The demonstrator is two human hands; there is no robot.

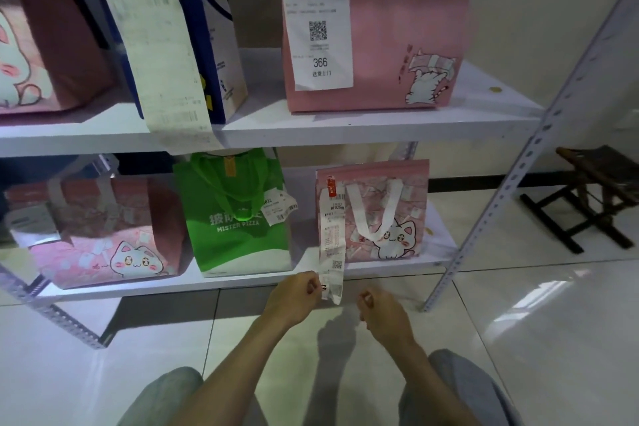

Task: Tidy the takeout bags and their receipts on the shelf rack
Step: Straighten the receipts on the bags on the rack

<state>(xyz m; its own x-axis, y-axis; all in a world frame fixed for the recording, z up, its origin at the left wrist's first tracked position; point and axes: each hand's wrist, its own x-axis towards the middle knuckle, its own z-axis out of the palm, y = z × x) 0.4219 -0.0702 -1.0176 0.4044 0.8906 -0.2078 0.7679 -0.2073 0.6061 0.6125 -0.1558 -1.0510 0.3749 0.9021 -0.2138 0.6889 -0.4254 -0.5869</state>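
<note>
My left hand (299, 290) pinches the lower end of a long, thin paper receipt (332, 242), which hangs as a crinkled strip from the small pink cat-print bag (390, 214) on the lower white shelf (242, 278). My right hand (375, 308) is beside the strip, fingers curled, holding nothing I can see. A glossy green tote (238, 218) stands just left of the pink bag.

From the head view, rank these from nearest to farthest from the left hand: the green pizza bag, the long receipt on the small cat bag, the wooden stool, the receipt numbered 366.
1. The long receipt, touching the left hand at its lower end.
2. The green pizza bag, just above, lower shelf.
3. The receipt numbered 366, upper shelf.
4. The wooden stool, far right on the floor.
</note>
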